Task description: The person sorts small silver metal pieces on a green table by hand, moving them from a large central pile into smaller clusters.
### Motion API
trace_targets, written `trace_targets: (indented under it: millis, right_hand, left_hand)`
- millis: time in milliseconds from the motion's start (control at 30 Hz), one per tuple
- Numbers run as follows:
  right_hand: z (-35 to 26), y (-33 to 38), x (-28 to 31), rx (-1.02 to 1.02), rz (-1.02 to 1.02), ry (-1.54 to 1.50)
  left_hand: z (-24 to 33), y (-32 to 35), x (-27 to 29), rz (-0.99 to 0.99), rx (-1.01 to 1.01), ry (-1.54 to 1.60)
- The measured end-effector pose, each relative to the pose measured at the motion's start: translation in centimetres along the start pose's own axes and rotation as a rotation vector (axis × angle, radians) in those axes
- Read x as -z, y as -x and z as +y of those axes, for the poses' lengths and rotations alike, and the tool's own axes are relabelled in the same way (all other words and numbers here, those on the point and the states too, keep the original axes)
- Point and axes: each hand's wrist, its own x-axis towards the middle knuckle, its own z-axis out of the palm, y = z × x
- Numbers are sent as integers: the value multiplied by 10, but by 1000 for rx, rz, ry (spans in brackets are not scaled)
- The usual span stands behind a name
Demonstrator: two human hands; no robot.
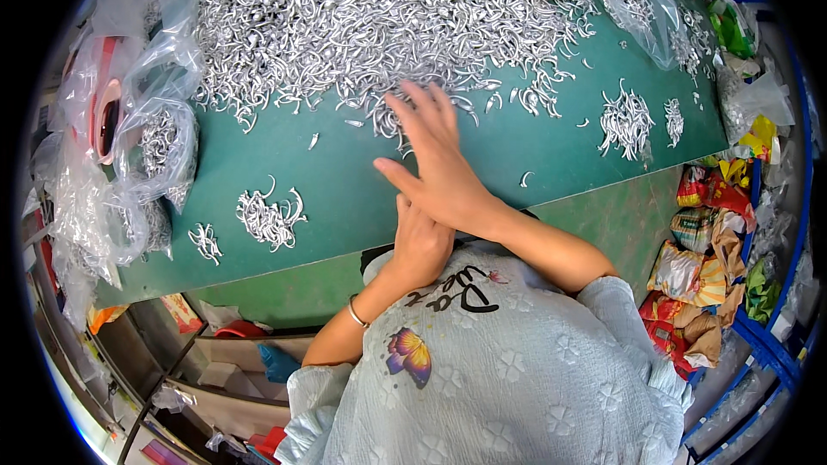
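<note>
R hand (441,164) fingers spread at near edge of silver pcs (370,26), far side of table (345,198); L hand (424,241) curled, can't tell if gripping. Risk: hasty sweep drops pcs off near edge.

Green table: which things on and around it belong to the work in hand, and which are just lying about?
Seem part of the work:
big pile of silvery curved pieces
smaller heaps of them, either side
right hand, fingers spread at the pile's near edge
left hand, just below it

Seem merely nearby:
colourful packets, right
pink-rimmed object, left
</note>
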Motion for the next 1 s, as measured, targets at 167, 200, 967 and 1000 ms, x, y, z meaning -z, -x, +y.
trace_targets:
  millis: [167, 200, 967, 1000]
  right_hand:
    - [-4, -9, 12, 76, -243, -396]
    - [-2, -12, 20, 82, -325, -539]
    - [26, 12, 76, 158, -45, 329]
    - [30, 1, 79, 144, 95, 363]
  left_hand:
    - [-1, -1, 0, 1, 29, 36]
    - [0, -2, 2, -2, 15, 28]
    - [15, -22, 17, 19, 127, -31]
    - [14, -23, 17, -3, 148, -15]
